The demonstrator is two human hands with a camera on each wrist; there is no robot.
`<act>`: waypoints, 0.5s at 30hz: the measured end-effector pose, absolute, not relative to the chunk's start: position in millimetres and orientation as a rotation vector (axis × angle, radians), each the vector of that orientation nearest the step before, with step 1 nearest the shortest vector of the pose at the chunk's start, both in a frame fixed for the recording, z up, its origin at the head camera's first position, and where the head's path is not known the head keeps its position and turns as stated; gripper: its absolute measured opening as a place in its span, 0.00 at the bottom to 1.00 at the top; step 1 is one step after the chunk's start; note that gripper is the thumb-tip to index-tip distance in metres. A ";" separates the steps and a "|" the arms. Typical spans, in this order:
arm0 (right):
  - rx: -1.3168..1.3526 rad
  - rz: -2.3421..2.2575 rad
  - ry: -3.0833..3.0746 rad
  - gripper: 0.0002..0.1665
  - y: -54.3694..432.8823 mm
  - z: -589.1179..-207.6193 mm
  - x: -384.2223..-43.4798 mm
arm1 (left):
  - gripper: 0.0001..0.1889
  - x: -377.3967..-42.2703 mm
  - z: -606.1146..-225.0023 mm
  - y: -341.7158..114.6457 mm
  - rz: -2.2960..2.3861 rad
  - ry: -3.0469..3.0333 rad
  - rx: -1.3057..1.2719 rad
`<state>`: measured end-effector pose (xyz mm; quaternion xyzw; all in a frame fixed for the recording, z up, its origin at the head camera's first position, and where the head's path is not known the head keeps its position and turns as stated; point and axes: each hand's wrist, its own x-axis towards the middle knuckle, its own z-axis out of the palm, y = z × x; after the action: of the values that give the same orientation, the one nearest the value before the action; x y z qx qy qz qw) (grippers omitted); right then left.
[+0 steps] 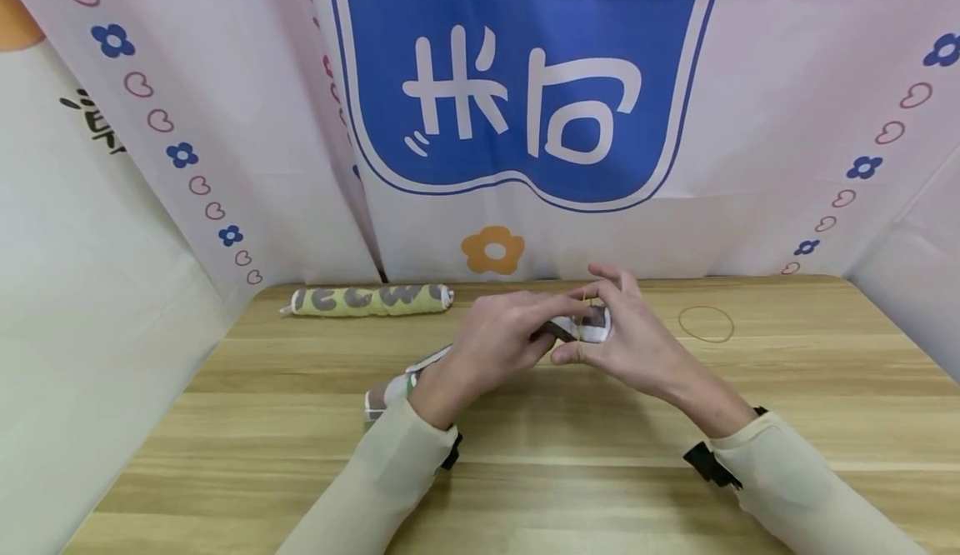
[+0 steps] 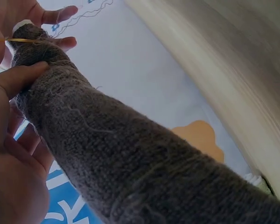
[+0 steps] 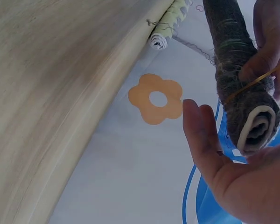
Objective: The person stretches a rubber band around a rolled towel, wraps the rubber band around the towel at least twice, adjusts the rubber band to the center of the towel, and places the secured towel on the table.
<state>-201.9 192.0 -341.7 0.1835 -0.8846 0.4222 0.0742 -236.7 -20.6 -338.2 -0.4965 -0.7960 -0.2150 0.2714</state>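
Note:
My left hand (image 1: 498, 334) grips a rolled towel (image 1: 597, 324) near its far end. In the left wrist view the rolled towel (image 2: 107, 126) shows a fuzzy dark-grey outside; its other end emerges beyond my left forearm in the head view. A thin yellow rubber band (image 3: 254, 84) crosses the roll close to the white-edged spiral end and stretches away to one side. My right hand (image 1: 633, 334) surrounds that end, its fingers and thumb bent around the stretched band. Part of the band is hidden behind the fingers and the roll.
A yellow-green rolled towel (image 1: 371, 301) with grey markings lies at the table's back left. Another rubber band (image 1: 707, 341) lies flat on the wooden table (image 1: 570, 488), right of my hands. A printed cloth (image 1: 420, 238) hangs behind the table.

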 end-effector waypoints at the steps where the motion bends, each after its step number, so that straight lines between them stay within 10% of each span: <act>1: 0.558 1.263 -2.656 0.44 192.1 -341.6 -202.0 | 0.21 -236.8 -338.8 -20.8 -0.578 -2.142 -1.345; 15: 0.634 0.912 -2.695 0.57 197.3 -341.1 -203.8 | 0.11 -245.9 -350.2 -24.5 -0.709 -2.053 -1.291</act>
<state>-203.8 197.3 -341.1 0.2163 -0.9186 0.3108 0.1131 -245.9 -24.5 -350.2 -0.4872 -0.7743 -0.2676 0.3027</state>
